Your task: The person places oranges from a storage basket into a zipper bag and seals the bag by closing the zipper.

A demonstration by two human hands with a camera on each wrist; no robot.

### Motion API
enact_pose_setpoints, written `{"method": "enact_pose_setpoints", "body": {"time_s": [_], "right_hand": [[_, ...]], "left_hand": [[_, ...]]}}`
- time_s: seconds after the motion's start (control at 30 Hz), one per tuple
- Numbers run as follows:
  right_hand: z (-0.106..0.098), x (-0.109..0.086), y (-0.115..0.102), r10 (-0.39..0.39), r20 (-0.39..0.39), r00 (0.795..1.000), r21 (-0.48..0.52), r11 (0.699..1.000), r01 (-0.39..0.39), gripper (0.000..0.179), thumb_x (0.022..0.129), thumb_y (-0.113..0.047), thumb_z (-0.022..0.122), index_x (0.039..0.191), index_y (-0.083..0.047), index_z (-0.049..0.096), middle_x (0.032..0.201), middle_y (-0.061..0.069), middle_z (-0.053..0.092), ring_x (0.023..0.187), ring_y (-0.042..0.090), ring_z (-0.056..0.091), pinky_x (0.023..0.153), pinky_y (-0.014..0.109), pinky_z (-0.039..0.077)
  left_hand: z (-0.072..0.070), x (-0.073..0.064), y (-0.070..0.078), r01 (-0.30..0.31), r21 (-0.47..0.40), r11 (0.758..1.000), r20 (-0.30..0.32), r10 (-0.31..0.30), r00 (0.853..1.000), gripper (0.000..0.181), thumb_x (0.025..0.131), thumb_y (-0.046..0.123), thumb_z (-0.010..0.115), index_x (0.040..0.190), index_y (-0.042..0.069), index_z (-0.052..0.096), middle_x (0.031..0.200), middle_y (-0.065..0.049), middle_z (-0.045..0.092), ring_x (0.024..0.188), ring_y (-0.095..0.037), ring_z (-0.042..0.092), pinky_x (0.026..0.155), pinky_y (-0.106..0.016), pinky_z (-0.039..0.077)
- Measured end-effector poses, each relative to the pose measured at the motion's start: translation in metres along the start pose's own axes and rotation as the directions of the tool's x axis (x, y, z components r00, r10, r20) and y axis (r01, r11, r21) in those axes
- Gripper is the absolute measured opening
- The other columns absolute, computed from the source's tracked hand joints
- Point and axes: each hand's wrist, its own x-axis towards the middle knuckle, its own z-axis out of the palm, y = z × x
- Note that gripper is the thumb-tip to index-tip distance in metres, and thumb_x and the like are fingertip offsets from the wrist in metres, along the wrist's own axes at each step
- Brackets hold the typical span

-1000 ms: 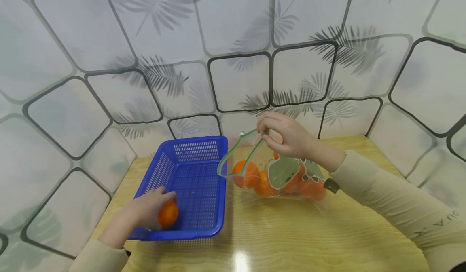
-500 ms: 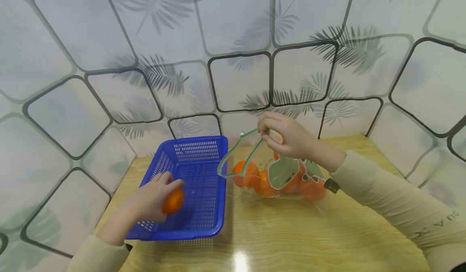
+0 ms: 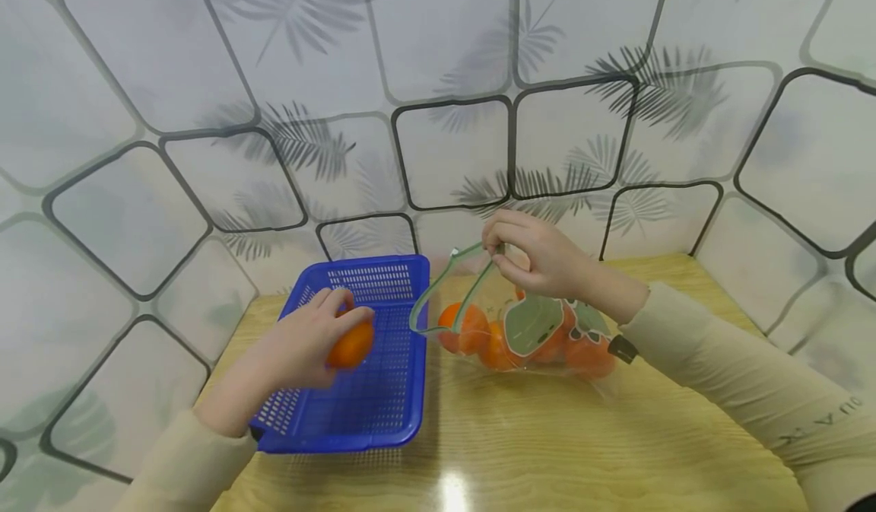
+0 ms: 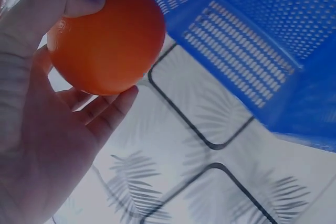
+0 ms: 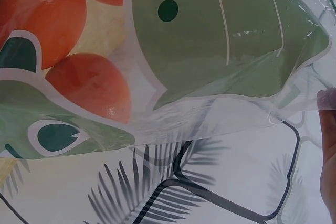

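Observation:
My left hand (image 3: 301,345) holds an orange (image 3: 352,345) over the blue plastic basket (image 3: 419,390). In the left wrist view the thumb lies across the top of the orange (image 4: 107,35) and the fingers curl under it. My right hand (image 3: 541,257) pinches the green-edged rim of a clear plastic bag (image 3: 534,325), keeping its mouth raised and spread toward the basket. Several oranges (image 3: 499,345) lie inside the bag, partly covered by its green cartoon print. The right wrist view shows the bag's print (image 5: 205,35) close up, with the hand at the right edge.
The light wooden table (image 3: 520,443) carries the basket at left and the bag to its right. Behind and on both sides stands a pale backdrop (image 3: 452,154) with dark outlined shapes and leaf prints.
My left hand has lifted the orange from low in the basket's near left part, moving it up and right toward the bag. The right hand and bag have stayed still.

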Motion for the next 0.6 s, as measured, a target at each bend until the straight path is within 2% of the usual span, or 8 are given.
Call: {"method": "enact_pose_setpoints", "body": {"time_s": [0.13, 0.33, 0.6], "right_hand": [[0.001, 0.0, 0.0, 0.002, -0.002, 1.0, 0.0, 1.0, -0.002, 0.012, 0.092, 0.003, 0.062, 0.095, -0.008, 0.06, 0.1, 0.005, 0.064, 0.087, 0.012, 0.056, 0.076, 0.034, 0.05], [0.001, 0.0, -0.002, 0.005, -0.001, 1.0, -0.004, 1.0, -0.005, 0.011, 0.091, 0.002, 0.063, 0.095, -0.008, 0.061, 0.101, 0.005, 0.065, 0.087, 0.012, 0.056, 0.075, 0.035, 0.051], [0.002, 0.0, -0.002, 0.007, -0.004, 1.0, 0.004, 1.0, -0.007, 0.011, 0.092, 0.002, 0.063, 0.094, -0.009, 0.06, 0.101, 0.005, 0.064, 0.088, 0.012, 0.056, 0.078, 0.03, 0.048]], "left_hand": [[-0.005, 0.016, 0.005, -0.03, -0.023, 0.999, -0.033, 0.03, 0.999, 0.082, 0.058, 0.01, 0.098, 0.133, 0.016, 0.065, 0.121, -0.013, 0.058, 0.108, -0.031, 0.058, 0.081, -0.044, 0.063], [-0.012, 0.04, 0.017, -0.055, -0.072, 0.996, -0.037, 0.052, 0.998, 0.084, 0.06, 0.01, 0.098, 0.136, 0.019, 0.063, 0.128, -0.013, 0.057, 0.111, -0.032, 0.061, 0.085, -0.046, 0.062], [-0.022, 0.068, 0.028, -0.096, -0.093, 0.991, -0.055, 0.091, 0.994, 0.085, 0.065, 0.01, 0.095, 0.142, 0.02, 0.061, 0.133, -0.011, 0.055, 0.115, -0.03, 0.059, 0.089, -0.043, 0.061]]}}
